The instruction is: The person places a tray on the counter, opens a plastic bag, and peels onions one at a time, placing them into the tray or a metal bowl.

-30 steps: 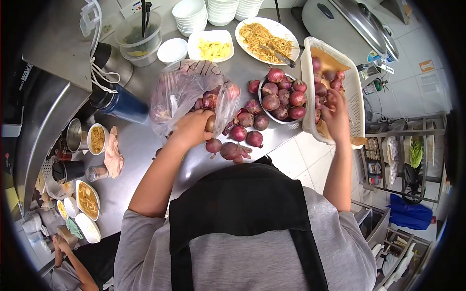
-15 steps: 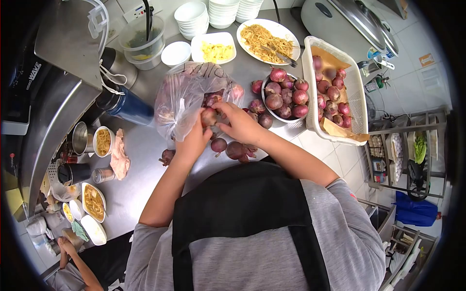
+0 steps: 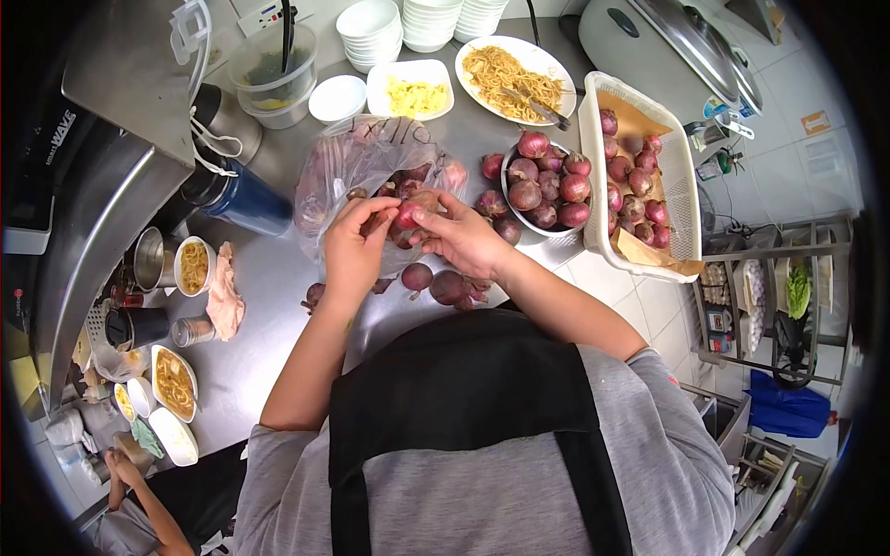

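A red onion (image 3: 408,215) is between my two hands, just in front of an open clear plastic bag (image 3: 338,157) full of onions. My right hand (image 3: 461,233) holds it with thumb and fingers. My left hand (image 3: 357,243) has its fingertips pinched together at the onion's left side; what they grip is too small to name. Nearer to me, loose onions (image 3: 417,276) lie on the steel counter (image 3: 264,357). To the right of the bag stands a metal bowl heaped with onions (image 3: 547,181), with a few more onions beside it.
At the right is a white plastic basket (image 3: 688,176) with onions on brown paper. Behind stand a plate of noodles (image 3: 514,79), a dish of yellow pieces (image 3: 410,93) and stacked bowls (image 3: 369,32). A blue bottle (image 3: 248,199) stands left. Another person's hands (image 3: 120,471) show lower left.
My hands have lifted slightly from the bag's mouth, and the onion between them has turned, showing a brighter red side. My left fingers have drawn together into a pinch.
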A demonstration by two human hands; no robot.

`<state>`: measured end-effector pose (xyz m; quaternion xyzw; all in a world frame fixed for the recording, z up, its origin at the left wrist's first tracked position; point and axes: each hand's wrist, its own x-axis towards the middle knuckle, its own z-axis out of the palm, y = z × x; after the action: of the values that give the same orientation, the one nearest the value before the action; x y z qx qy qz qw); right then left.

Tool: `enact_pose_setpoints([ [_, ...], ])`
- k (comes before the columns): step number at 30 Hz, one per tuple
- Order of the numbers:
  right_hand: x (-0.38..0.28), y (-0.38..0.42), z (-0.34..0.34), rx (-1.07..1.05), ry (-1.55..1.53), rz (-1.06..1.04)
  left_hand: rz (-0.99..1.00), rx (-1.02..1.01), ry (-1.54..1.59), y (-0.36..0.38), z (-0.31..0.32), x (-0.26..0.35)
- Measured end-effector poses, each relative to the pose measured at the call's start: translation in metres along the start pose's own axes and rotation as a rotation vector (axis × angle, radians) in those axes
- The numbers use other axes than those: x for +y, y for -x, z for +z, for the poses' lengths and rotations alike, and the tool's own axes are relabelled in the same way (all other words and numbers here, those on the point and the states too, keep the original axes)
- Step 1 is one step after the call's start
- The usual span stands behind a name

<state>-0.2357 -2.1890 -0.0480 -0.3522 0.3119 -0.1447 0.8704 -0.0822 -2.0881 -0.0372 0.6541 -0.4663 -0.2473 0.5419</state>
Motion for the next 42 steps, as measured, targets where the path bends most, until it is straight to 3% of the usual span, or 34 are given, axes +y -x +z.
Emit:
enact_pose_setpoints([
  [2, -0.001, 0.001, -0.001, -0.046, 0.029, -0.043, -0.026, -0.017, 0.124, -0.003, 0.001, 0.001],
  [4, -0.003, 0.003, -0.003, -0.09, 0.058, -0.085, 0.19, -0.072, -0.08, -0.004, -0.002, 0.002],
  [5, -0.005, 0.003, -0.005, -0.131, 0.064, -0.101, 0.189, -0.073, -0.082, -0.004, -0.003, 0.003],
  [7, -0.009, 0.005, -0.005, -0.173, 0.068, -0.114, -0.015, -0.162, 0.144, -0.002, -0.005, 0.007],
  [14, -0.022, 0.015, 0.006, -0.165, 0.178, -0.076, 0.024, -0.217, 0.086, -0.003, -0.01, 0.016],
  [19, -0.019, 0.016, 0.004, -0.13, 0.17, -0.052, -0.201, -0.193, 0.36, -0.001, -0.005, 0.014],
  [24, -0.02, 0.022, 0.001, -0.061, 0.232, -0.07, -0.171, -0.232, 0.429, -0.003, -0.007, 0.011],
  [26, -0.038, 0.034, -0.009, 0.055, 0.328, -0.125, -0.136, -0.204, 0.363, -0.007, -0.009, 0.008],
  [28, -0.074, 0.052, -0.021, 0.201, 0.443, -0.317, -0.187, -0.226, 0.014, -0.016, -0.014, 0.0],
  [29, -0.092, 0.061, -0.039, 0.289, 0.504, -0.378, -0.189, -0.223, 0.016, -0.02, -0.014, 0.004],
  [31, -0.129, 0.087, -0.071, 0.679, 0.961, -0.455, -0.351, -0.57, -0.355, -0.028, -0.011, 0.021],
  [32, -0.144, 0.097, -0.101, 0.853, 1.349, -0.551, -0.348, -0.568, -0.353, -0.03, -0.004, 0.014],
  [34, -0.163, 0.127, -0.156, 0.969, 1.674, -0.497, -0.019, -0.266, -0.389, -0.033, 0.018, -0.017],
  [35, -0.171, 0.14, -0.181, 1.036, 1.706, -0.315, 0.19, -0.121, -0.408, -0.045, 0.025, -0.033],
  [36, -0.175, 0.151, -0.208, 1.043, 1.708, -0.317, 0.196, -0.122, -0.404, -0.053, 0.028, -0.029],
  [38, -0.174, 0.162, -0.251, 1.151, 1.704, -0.032, 0.176, -0.102, -0.578, -0.065, 0.036, -0.015],
  [40, -0.163, 0.164, -0.257, 1.172, 1.701, -0.14, 0.23, -0.08, -0.593, -0.078, 0.046, -0.032],
  [42, -0.161, 0.156, -0.237, 1.18, 1.695, -0.249, 0.272, -0.117, -0.802, -0.088, 0.051, -0.046],
])
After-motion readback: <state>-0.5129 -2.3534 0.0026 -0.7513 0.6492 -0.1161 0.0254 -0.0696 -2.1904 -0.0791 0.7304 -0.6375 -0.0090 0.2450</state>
